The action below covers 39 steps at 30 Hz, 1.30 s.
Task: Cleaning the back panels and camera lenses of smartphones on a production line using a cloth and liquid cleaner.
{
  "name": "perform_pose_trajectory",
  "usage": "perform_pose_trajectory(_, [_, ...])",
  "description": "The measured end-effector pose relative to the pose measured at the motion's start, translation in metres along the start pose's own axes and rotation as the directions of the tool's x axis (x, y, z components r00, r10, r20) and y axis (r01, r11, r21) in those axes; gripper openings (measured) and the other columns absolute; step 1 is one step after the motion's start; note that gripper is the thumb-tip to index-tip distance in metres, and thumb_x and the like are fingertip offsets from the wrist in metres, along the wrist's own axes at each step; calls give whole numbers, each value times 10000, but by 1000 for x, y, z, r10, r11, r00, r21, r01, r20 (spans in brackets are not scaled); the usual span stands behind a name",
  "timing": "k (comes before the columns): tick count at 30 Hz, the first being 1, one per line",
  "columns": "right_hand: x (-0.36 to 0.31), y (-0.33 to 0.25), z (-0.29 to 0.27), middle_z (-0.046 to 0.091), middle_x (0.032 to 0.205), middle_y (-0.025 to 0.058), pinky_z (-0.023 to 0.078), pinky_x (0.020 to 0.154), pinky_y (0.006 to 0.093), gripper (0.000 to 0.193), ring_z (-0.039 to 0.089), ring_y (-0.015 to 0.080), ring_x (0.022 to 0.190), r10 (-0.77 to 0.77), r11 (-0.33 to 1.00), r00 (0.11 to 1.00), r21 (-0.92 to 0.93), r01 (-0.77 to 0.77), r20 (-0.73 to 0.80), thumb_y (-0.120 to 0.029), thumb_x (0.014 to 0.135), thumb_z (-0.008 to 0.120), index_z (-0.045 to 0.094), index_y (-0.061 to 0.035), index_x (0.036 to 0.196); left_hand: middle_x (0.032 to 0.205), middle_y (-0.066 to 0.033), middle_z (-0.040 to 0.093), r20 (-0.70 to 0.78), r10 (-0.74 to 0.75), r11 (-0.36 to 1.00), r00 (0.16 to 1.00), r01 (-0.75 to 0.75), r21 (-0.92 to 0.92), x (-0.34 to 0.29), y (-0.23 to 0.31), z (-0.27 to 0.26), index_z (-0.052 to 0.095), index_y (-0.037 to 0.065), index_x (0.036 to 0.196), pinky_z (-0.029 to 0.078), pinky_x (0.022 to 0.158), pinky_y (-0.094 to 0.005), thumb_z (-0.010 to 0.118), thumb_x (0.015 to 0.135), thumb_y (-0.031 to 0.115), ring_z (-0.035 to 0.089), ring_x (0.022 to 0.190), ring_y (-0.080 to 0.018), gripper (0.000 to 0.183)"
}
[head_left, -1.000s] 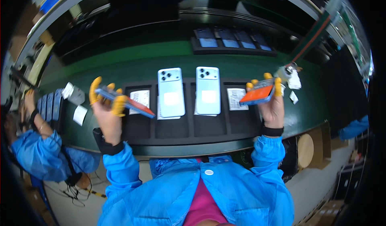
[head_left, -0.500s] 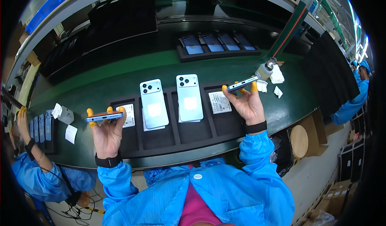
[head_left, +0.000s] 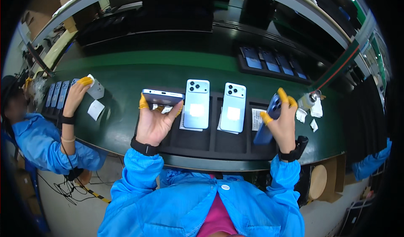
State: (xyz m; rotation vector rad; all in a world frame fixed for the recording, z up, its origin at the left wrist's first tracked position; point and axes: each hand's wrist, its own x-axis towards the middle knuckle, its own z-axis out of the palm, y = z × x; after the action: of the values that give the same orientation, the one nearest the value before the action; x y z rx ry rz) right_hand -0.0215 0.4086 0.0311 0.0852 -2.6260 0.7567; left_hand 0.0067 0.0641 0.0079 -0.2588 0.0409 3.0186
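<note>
A black foam tray (head_left: 235, 155) with side-by-side compartments lies before me on the bench. Its two middle compartments each hold a light-blue phone, one on the left (head_left: 197, 104) and one on the right (head_left: 234, 107), camera side up over white labels. My left hand (head_left: 153, 125), in yellow finger cots, grips a phone (head_left: 165, 97) by its sides above the tray's left end, port edge toward me. My right hand (head_left: 284, 127), also in yellow cots, pinches a tilted blue phone (head_left: 265, 129) over the rightmost compartment, beside a printed white label (head_left: 256, 119).
A tray of blue phones (head_left: 273, 64) stands at the back right. A capped bottle (head_left: 307, 101) and white tissues (head_left: 301, 115) lie right of my hand. At left, a co-worker's hand (head_left: 78, 94) reaches to a white bottle (head_left: 96, 88) near more phones (head_left: 58, 94).
My right hand has turned its phone from edge-on to steeply tilted and lowered it toward the right compartment. The left still holds its phone. The view has swung left; the co-worker's hand has reached the bottle.
</note>
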Motion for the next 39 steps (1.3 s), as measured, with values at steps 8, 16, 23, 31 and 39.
perform_pose_trajectory(8, [-10,7,13,339,1339,351,404,966,525,779,386,543,1203,61,933,968,-359,32,244,-347,733,795,450,10,1333,1129,-210,548,-15,62,985,998,-59,163,1,10,2,530,-23,1098,514,938,-562,588,919,425,531,1117,-450,487])
perform_pose_trajectory(16, [25,-30,47,391,1316,348,392,962,520,690,430,504,1185,-258,954,960,-132,271,105,-357,819,709,452,55,1309,1043,-158,543,561,404,-863,723,97,497,8,17,45,483,128,1337,519,726,-349,772,755,334,621,868,-292,682])
perform_pose_trajectory(23, [59,-65,110,419,1319,296,489,865,503,749,500,484,1148,116,934,953,-356,-10,279,-469,805,688,454,5,1336,1113,-236,557,493,257,-966,831,225,126,32,-4,27,510,-12,1304,538,748,-457,736,755,474,598,956,-419,768])
perform_pose_trajectory(31, [40,-76,68,382,1301,285,435,976,412,826,422,427,1216,-224,954,973,189,232,-62,-133,654,806,388,57,1340,981,-215,634,465,273,-954,842,298,21,110,-75,6,512,-20,1292,515,722,-437,630,749,666,621,921,-371,883])
perform_pose_trajectory(39, [-8,-54,28,323,1412,179,406,1047,407,1045,479,323,1221,-408,710,913,624,327,-14,-12,553,853,293,-19,1435,1105,-223,616,566,-64,-803,822,-379,460,54,-65,42,418,-22,1360,503,894,-382,865,604,278,629,1007,-336,927])
